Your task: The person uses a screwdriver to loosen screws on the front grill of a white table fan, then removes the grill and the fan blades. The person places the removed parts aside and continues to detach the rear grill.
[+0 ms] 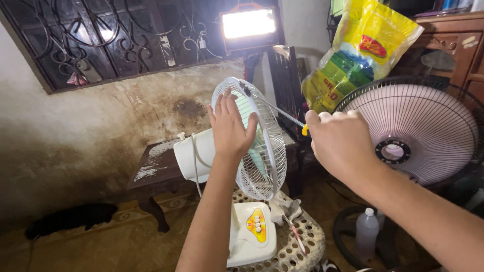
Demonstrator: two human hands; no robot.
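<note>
Right hand (339,143) with screwdriver (275,108), yellow-green bag (360,50) above pink fan (413,128)

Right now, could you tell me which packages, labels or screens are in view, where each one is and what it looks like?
Plastic bag: top right, hanging above the large fan; yellow, with green blocks and a red oval mark.
Control label: on the white fan base, bottom centre; yellow and orange, around white buttons.
Plastic bottle: bottom right, translucent, white cap, no label visible.
Screens: none.
</note>
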